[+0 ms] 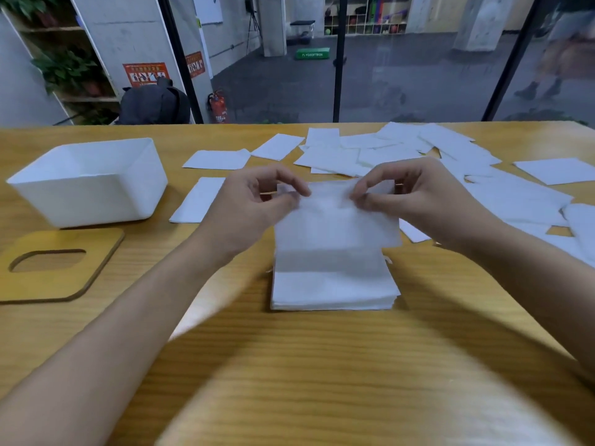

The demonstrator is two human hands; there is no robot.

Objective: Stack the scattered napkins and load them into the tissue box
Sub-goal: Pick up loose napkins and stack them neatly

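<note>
A white napkin (336, 220) hangs in the air above a neat stack of napkins (335, 291) at the table's middle. My left hand (254, 201) pinches its far left corner, and my right hand (415, 194) pinches its far right corner. Several loose napkins (402, 149) lie scattered across the far right of the table, with more at the left (217, 159). The white tissue box (87, 185) stands open at the left. Its wooden lid (58, 265), with an oval slot, lies flat in front of it.
The wooden table (306, 365) stretches toward me below the stack. A glass wall runs behind the far edge. Beyond it, at the back left, sit a dark backpack (154, 101) and a red fire extinguisher (219, 106).
</note>
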